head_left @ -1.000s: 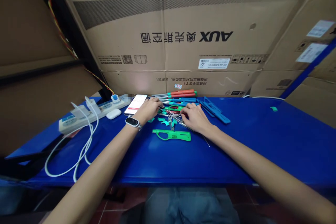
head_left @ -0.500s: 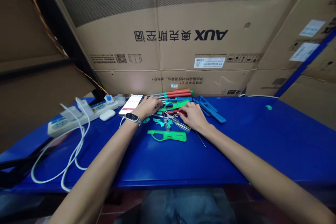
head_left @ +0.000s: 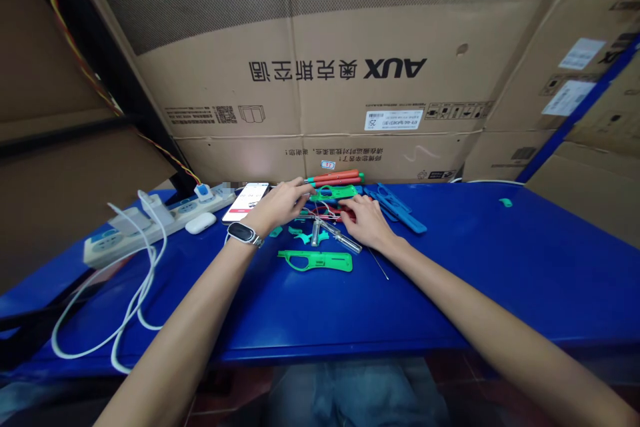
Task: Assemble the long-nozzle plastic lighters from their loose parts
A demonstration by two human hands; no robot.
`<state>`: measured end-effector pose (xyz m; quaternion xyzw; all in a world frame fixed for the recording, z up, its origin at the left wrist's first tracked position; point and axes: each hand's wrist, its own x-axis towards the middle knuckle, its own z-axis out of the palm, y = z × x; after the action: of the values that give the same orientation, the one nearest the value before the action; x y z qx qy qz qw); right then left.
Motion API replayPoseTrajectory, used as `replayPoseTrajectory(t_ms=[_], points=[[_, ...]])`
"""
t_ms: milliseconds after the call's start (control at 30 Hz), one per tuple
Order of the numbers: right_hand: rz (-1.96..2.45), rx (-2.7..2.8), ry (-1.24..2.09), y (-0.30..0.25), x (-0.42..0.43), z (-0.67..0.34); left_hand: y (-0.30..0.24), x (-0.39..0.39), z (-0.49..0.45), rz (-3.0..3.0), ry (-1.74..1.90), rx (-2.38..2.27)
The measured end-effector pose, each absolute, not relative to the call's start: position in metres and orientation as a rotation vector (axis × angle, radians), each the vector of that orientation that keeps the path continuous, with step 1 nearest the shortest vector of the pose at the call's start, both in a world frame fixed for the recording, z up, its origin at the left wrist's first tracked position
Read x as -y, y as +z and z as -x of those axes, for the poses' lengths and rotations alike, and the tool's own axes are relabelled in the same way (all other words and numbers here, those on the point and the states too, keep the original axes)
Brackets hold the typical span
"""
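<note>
Lying slantwise across the far middle of the blue surface (head_left: pixel 475 267), a green lighter casing (head_left: pixel 336 193) sits between the two hands. The left hand (head_left: pixel 287 203) is at its left end, fingers bent and slightly spread with the tips close by the casing; whether they pinch anything cannot be told. The right hand (head_left: pixel 369 220) lies palm down at the right of the pile, its fingers curled near a red part (head_left: pixel 334 216); their grip is too hidden to tell. Thin white wires (head_left: pixel 320 209) loop between the hands.

Just nearer, a screwdriver with a transparent handle (head_left: pixel 347 242) points toward the far left, and small teal pieces (head_left: pixel 303 237) lie scattered to its left. A second green lighter casing (head_left: pixel 317 261) lies flat on the near side of the pile, apart from both hands. A thin metal rod (head_left: pixel 379 264) extends from beneath the right hand toward the near side.

Red handles (head_left: pixel 335 178) lie beyond the far green casing, and blue lighter casings (head_left: pixel 403 209) lie to the right of the right hand. Well to the right is a single teal piece (head_left: pixel 506 202).

On the left, a lit phone (head_left: pixel 246 203) lies beside the left hand, with a wristwatch (head_left: pixel 242 233) on that wrist. Farther left are a white rounded case (head_left: pixel 201 223), a power strip (head_left: pixel 173 227) and looping white cables (head_left: pixel 145 290). Cardboard (head_left: pixel 330 27) with upside-down AUX lettering stands along the far edge.
</note>
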<state>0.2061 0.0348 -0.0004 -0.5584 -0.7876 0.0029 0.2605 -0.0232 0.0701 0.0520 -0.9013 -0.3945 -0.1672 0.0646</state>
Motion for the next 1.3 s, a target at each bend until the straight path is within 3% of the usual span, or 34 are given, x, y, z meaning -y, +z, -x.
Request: replayPoseTrajectory(t_ms=[233, 467, 800, 1300], points=[[1.356, 2.042, 0.223, 0.001, -0.031, -0.202, 0.061, -0.051, 0.018, 2.659, -0.685, 1.213], [1.385, 1.994, 0.352, -0.006, -0.028, -0.194, 0.047, -0.053, 0.014, 2.647, -1.126, 1.273], [1.412, 2.021, -0.181, 0.001, -0.015, -0.183, 0.03, -0.05, 0.011, 2.734, -1.149, 1.447], [1.631, 2.077, -0.179, 0.012, -0.02, -0.158, 0.025, -0.05, 0.014, 2.728, -1.213, 1.442]])
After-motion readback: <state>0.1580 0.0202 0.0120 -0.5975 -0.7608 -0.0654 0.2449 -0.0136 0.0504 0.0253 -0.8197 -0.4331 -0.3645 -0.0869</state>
